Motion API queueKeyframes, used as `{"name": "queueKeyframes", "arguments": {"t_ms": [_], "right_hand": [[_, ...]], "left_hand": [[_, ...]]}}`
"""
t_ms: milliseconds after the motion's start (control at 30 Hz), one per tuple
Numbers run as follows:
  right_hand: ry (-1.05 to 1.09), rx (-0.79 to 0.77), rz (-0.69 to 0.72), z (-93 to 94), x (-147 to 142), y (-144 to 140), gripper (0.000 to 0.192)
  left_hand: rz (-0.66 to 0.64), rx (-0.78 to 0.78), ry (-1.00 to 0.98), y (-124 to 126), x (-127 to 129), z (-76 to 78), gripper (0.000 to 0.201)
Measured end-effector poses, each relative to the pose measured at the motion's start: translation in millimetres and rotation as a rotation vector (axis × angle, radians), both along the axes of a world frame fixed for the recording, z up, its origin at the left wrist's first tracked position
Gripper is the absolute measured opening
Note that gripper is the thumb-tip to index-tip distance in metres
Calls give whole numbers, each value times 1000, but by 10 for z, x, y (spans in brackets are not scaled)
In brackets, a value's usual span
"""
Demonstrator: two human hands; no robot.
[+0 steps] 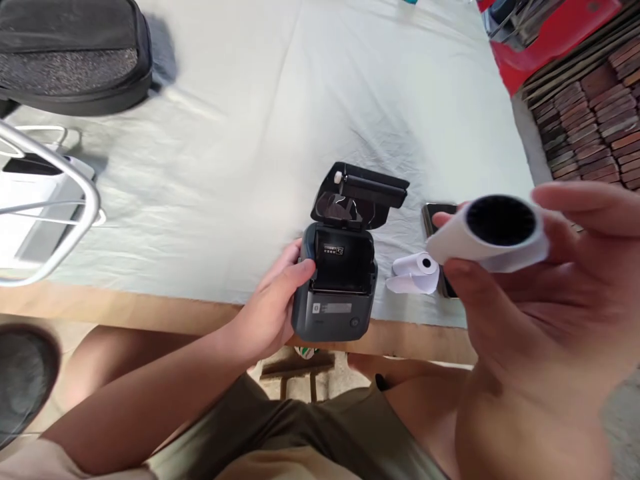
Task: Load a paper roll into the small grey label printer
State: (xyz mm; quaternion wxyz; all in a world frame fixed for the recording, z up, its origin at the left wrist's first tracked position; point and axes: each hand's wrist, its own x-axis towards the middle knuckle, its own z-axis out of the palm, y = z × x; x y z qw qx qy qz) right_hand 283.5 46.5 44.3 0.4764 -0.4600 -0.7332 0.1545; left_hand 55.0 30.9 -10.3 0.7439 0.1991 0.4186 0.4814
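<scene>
A small dark grey printer [334, 300] stands at the table's near edge with its black lid [361, 195] flipped up and its paper bay empty. My left hand [273, 303] grips the printer's left side. My right hand [525, 320] is raised close to the camera and holds a white paper roll [493, 235] with a dark hollow core, end facing me. A second white paper roll [417, 273] lies on the cloth just right of the printer.
A pale cloth [280, 120] covers the wooden table. A dark phone [435, 217] lies behind the second roll. A black bag [75, 57] sits far left, a white device with a metal bar [45, 200] at left. Stacked bricks [595, 120] at right.
</scene>
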Motion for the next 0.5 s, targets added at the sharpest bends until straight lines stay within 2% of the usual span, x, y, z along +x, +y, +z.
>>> {"name": "queueKeyframes", "arguments": {"t_ms": [100, 200, 300, 500], "right_hand": [[89, -51, 50, 43, -157, 29, 38], [-66, -54, 97, 11, -217, 70, 25], [-237, 85, 116, -63, -274, 91, 24], [-440, 133, 61, -119, -307, 86, 27]], "left_hand": [[12, 23, -9, -2, 4, 17, 76], [-2, 17, -11, -8, 15, 45, 72], [0, 22, -15, -10, 28, 56, 76], [-45, 91, -58, -28, 30, 37, 63]]}}
